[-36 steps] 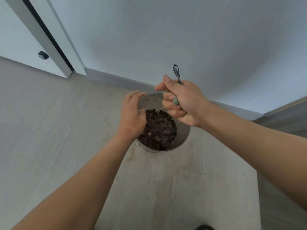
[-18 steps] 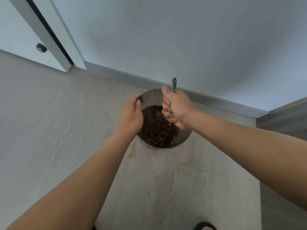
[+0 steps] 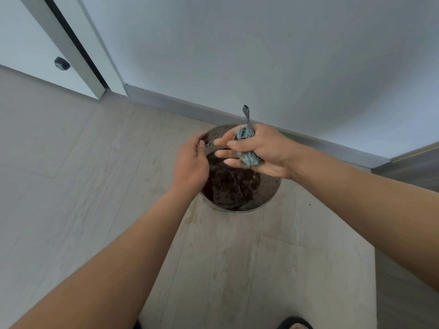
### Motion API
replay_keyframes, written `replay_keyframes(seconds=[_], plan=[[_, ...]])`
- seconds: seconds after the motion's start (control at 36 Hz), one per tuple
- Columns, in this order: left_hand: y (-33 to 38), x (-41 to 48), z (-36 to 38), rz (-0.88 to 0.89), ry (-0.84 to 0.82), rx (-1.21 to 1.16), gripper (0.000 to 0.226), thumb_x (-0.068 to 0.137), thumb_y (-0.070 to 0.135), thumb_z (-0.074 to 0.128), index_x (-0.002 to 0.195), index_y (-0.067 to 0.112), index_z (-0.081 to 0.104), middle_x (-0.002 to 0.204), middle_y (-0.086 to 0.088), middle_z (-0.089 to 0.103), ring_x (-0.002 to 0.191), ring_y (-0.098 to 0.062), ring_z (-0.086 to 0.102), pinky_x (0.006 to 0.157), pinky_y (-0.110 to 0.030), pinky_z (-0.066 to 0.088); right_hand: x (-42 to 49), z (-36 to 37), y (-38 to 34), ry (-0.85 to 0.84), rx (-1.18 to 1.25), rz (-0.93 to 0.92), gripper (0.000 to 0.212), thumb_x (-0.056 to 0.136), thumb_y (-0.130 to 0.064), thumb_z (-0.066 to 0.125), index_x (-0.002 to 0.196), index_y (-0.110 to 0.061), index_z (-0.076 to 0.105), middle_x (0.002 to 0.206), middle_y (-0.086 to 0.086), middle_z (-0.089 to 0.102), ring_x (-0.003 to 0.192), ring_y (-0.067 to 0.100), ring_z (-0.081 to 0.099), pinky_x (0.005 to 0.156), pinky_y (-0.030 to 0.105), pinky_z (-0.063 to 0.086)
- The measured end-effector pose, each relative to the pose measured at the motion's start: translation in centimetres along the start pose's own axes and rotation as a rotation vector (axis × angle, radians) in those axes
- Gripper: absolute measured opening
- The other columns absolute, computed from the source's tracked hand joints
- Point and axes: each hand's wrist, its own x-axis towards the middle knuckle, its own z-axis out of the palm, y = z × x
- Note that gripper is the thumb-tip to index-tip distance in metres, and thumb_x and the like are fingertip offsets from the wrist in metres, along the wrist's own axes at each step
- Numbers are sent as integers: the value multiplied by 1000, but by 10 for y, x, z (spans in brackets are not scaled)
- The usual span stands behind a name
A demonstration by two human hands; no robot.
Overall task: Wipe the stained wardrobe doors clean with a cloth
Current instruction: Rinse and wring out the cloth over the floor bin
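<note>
Just loosened the right hand's [image 3: 263, 151] squeeze above the bucket [image 3: 273, 187]; grip half spread, still holding the balled cloth [image 3: 249, 159]. Steadying the rim with the left hand [image 3: 190, 165], near the floor's [image 3: 95, 167] far edge. Wringing probably done; ready for wiping.

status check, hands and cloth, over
Left hand grips bucket rim. Right hand holds bunched cloth over dark water. Nothing blocks the wardrobe door.
</note>
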Motion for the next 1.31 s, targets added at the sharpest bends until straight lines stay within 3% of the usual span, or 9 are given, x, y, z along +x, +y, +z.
replay_keyframes(seconds=[0.17, 0.31, 0.39, 0.75, 0.94, 1.0, 1.06, 1.14, 1.31], plan=[[-2, 1, 2, -13, -4, -42, 32, 112, 9, 40, 133, 9, 64, 112, 8, 65, 109, -10, 61, 97, -23, 45, -9, 7, -9, 4, -4, -198, 25, 103, -18, 54, 121, -4, 64, 62, 2, 48, 41, 7, 37, 34, 17, 24], [-5, 2, 3, -23, -6, -58, 33, 112, 10, 39, 134, 10, 64, 111, 10, 65, 113, -12, 63, 102, -25, 47, -15, 12, -21, 6, 8, -223, 51, 104, -46, 47, 65, -13, 44, 54, 2, 23, 41, 15, 19, 39, 23, 12], [-6, 2, 3, -30, -8, -75, 32, 112, 10, 39, 132, 11, 64, 108, 15, 65, 112, -12, 64, 102, -26, 48, -15, 17, -21, 45, 30, -234, 61, 103, -54, 41, 60, -17, 20, 51, 2, 19, 46, 18, 11, 43, 25, 8], [2, -2, 1, -41, -2, -30, 34, 112, 12, 39, 135, 12, 64, 109, 13, 65, 106, -8, 64, 98, -23, 49, 21, 1, 35, 341, -172, -107, 51, 99, -25, 44, 51, -23, 27, 49, 3, 22, 42, 13, 18, 45, 19, 12], [3, -3, -1, -73, -37, -39, 34, 113, 12, 38, 137, 12, 62, 118, 8, 67, 116, -10, 63, 105, -25, 48, 29, -13, 35, 345, -102, -5, 54, 103, -36, 44, 53, -22, 31, 49, 1, 25, 41, 14, 21, 43, 22, 13], [9, -8, -7, -108, -75, 2, 36, 113, 16, 38, 143, 13, 58, 128, 4, 65, 126, -13, 59, 107, -25, 44, 23, -10, 25, 253, -24, 41, 57, 105, -52, 39, 60, -17, 46, 54, 6, 42, 46, 19, 39, 44, 24, 31], [29, -17, -19, -150, -83, 97, 40, 114, 24, 40, 151, 14, 50, 145, -1, 58, 138, -17, 50, 109, -22, 35, 12, -3, 9, 153, 41, 78, 60, 103, -61, 32, 95, -13, 67, 89, 11, 70, 77, 29, 68, 70, 37, 57], [100, -31, -46, -172, -80, 108, 45, 112, 31, 45, 153, 15, 47, 155, -3, 51, 143, -15, 45, 116, -27, 31, -33, 19, -29, 60, 125, 122, 46, 101, -62, 32, 136, -44, 56, 139, 1, 60, 121, 29, 62, 101, 57, 45], [300, -77, -102, -380, -490, -169, 33, 109, 37, 52, 134, 18, 63, 120, 1, 73, 104, -10, 71, 86, -28, 56, -187, 76, -137, 130, 517, -35, 49, 90, -52, 56, 137, -40, 59, 148, 9, 53, 132, 27, 55, 117, 47, 36]])
